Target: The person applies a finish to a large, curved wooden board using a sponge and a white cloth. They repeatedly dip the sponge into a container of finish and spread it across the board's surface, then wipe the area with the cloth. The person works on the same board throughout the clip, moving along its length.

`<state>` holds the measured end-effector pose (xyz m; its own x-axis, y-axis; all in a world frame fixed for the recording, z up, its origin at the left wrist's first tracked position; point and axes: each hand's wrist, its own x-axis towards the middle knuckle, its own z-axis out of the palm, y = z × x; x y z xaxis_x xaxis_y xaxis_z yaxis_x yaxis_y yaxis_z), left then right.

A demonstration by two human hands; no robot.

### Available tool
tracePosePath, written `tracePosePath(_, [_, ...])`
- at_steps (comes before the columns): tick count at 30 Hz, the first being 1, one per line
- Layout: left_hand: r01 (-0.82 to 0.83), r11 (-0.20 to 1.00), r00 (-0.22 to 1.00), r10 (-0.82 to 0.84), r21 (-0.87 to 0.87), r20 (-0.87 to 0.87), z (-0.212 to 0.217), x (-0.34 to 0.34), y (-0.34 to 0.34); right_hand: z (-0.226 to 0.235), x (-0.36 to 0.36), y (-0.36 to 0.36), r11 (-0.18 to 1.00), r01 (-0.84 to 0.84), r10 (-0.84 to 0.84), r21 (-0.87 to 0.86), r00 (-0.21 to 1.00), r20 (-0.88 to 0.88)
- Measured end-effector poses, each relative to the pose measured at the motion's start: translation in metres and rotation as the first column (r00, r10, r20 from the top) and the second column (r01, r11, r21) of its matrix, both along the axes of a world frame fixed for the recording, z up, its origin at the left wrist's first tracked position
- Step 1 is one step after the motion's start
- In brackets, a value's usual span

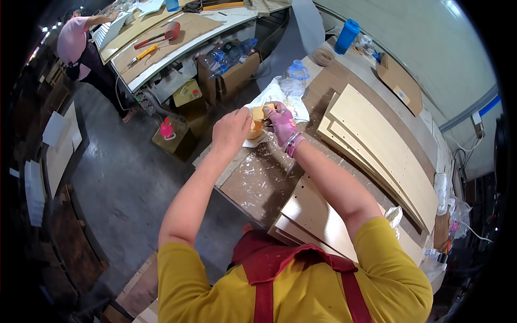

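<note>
My left hand point(232, 131), bare, reaches over the far end of the workbench with its fingers closed; what is in them is hidden. Close beside it, my right hand point(283, 127) wears a pink patterned glove and grips a small flat yellow piece point(262, 112). Just below that piece sits a small orange tub point(255, 131), partly covered by my left fingers. A white cloth point(272, 93) lies rumpled behind my hands, and on it stands a clear plastic jug point(294, 79) with a blue cap.
Stacked pale wooden panels point(371, 145) lie to the right, more panels point(318, 215) near my body. A blue bottle point(347, 36) and open cardboard box point(399, 85) stand at the back. Left are a metal can point(175, 141) and a second bench with a mallet point(172, 31); a person point(75, 46) works there.
</note>
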<state>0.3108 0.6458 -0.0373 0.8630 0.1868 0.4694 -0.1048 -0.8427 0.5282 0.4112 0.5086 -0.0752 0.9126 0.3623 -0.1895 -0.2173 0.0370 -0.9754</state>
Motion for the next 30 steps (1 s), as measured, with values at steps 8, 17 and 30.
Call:
tracePosePath(8, [-0.061,0.996,0.993,0.053,-0.070,-0.102,0.002,0.004,0.007,0.003,0.011,-0.043,0.787,-0.183,0.436,0.589,0.841,-0.320])
tracePosePath(17, [-0.065,0.997,0.996,0.062,-0.049,-0.069,0.000,0.009,0.010,0.020,-0.009,-0.044,0.854,-0.125,0.321,0.504,0.890,-0.323])
tracePosePath(30, [-0.036,0.998,0.997,0.033,-0.048,-0.074,0.012,0.008,0.005,0.005,-0.012,-0.022,0.997,-0.079,0.080,-0.019,0.991,0.108])
